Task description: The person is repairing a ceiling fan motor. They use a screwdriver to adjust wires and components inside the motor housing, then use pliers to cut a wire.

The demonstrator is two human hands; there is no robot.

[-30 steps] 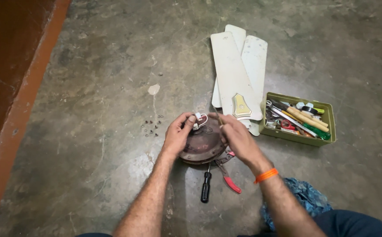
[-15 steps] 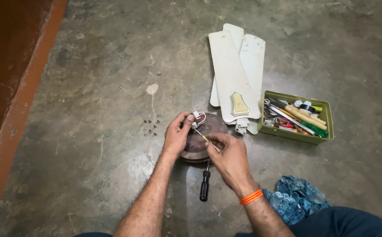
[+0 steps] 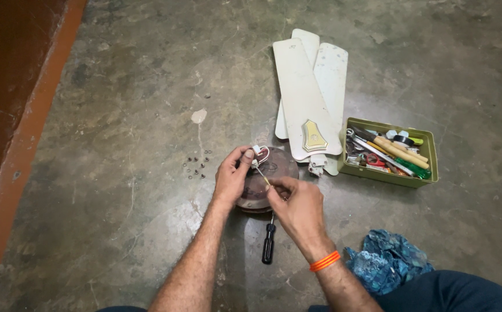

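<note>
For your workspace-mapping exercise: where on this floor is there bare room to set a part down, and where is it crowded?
Bare concrete floor lies left of the small screws, up to the red strip. Crowded: fan motor, fan blades, green tool tray, blue cloth, black-handled screwdriver.

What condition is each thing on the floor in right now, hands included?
Round brown metal fan motor: flat on the floor, wires exposed.
White fan blades: detached, stacked.
Green tool tray: open, full.
Black-handled screwdriver: lying unused.
Small loose screws: scattered.
Blue crumpled cloth: bunched.
Left hand: pinching the white connector.
Right hand: gripping a thin tool.
</note>
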